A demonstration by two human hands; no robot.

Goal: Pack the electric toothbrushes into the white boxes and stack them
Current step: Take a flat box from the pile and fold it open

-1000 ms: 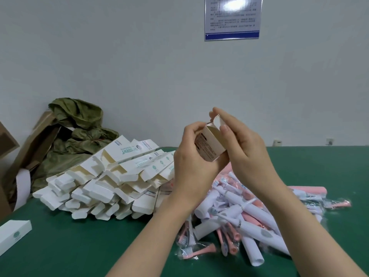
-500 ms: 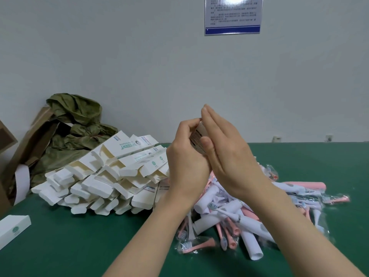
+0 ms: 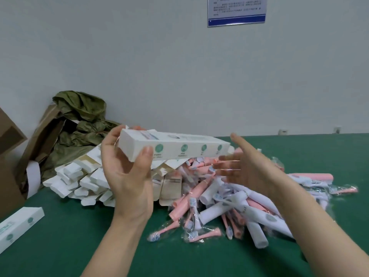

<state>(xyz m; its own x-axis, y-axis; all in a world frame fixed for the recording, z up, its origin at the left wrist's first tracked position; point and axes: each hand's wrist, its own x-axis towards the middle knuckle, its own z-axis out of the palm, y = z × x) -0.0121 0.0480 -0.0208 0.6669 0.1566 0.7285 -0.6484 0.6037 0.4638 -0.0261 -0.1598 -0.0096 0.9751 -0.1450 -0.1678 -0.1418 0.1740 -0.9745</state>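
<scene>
My left hand [image 3: 127, 172] grips one end of a long white box [image 3: 179, 148] with green round marks, held level above the table. My right hand [image 3: 245, 166] is off the box, fingers spread and blurred, just right of its far end. Below lies a heap of pink and white electric toothbrushes [image 3: 229, 204] and brush heads in clear wrap. A pile of flat, unfolded white boxes [image 3: 83, 176] lies to the left of it. One closed white box [image 3: 20, 224] rests at the table's left edge.
The green table [image 3: 79, 246] runs to a grey wall. A crumpled olive-green bag [image 3: 79, 126] and brown cardboard [image 3: 12, 148] sit at the back left. A blue-edged notice [image 3: 236, 11] hangs on the wall.
The box was upright with both hands closing its end flap. Now it lies level in my left hand alone, swung leftward, and my right hand has come off it.
</scene>
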